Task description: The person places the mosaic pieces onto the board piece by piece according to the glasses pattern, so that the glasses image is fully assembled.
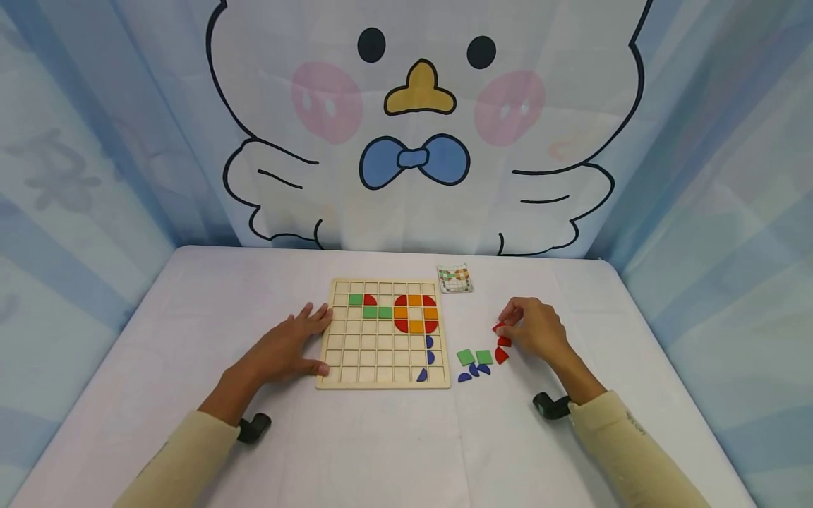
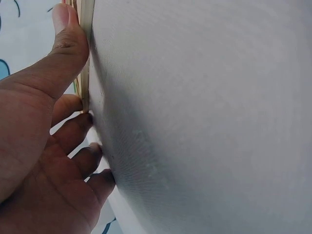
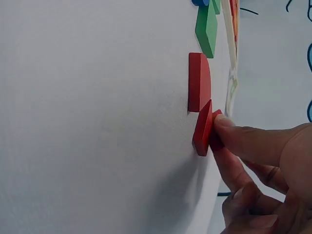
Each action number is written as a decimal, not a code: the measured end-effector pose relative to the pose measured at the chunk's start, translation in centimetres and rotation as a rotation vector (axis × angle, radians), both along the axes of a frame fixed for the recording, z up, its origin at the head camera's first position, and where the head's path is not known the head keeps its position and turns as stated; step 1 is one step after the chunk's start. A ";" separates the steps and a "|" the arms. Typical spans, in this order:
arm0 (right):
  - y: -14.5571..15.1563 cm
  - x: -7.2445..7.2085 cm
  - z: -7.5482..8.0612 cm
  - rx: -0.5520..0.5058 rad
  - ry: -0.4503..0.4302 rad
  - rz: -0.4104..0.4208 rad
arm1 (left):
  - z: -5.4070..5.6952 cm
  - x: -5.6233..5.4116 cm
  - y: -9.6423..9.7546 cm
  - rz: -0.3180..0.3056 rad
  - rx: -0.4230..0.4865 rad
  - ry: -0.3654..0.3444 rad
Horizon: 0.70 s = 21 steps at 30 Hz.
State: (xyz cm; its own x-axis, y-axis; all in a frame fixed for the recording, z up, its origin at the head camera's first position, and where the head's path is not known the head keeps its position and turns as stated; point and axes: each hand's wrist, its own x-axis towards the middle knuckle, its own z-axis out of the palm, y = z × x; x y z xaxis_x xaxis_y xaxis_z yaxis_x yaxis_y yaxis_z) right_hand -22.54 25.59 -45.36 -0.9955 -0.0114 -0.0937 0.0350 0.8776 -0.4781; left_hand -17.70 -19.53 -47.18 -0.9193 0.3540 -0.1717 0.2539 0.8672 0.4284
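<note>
My left hand (image 1: pixel 295 346) rests at the left edge of a wooden grid board (image 1: pixel 375 353), fingers spread, thumb on its lower left edge. Green squares, orange squares, red quarter-circles and blue half-circles sit in some of its cells. Right of the board, my right hand (image 1: pixel 536 328) pinches a red quarter-circle piece (image 3: pixel 217 127) between thumb and forefinger. Two more red pieces (image 3: pixel 199 83) lie on the table just beside those fingertips. Closer to the board are two green squares (image 1: pixel 466 357) and several blue half-circle pieces (image 1: pixel 465 377).
A small pattern card (image 1: pixel 454 279) lies beyond the board's upper right corner. The white cloth-covered table (image 1: pixel 394 451) ends at a curtain (image 1: pixel 413 212) with a cartoon print. Each wrist wears a small black camera (image 1: pixel 551 406).
</note>
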 end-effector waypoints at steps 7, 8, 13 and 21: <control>-1.0 0.0 0.3 -0.099 -0.024 0.018 | -0.1 0.0 -0.1 -0.005 0.005 0.003; -1.3 0.0 0.3 -0.110 -0.026 0.020 | -0.1 0.0 -0.1 -0.004 0.006 0.003; -2.9 0.1 0.5 -0.147 -0.042 0.014 | -0.1 0.0 -0.1 -0.001 0.005 0.000; -6.0 -0.2 0.5 -0.175 0.006 0.091 | -0.1 0.0 0.0 0.006 0.005 0.000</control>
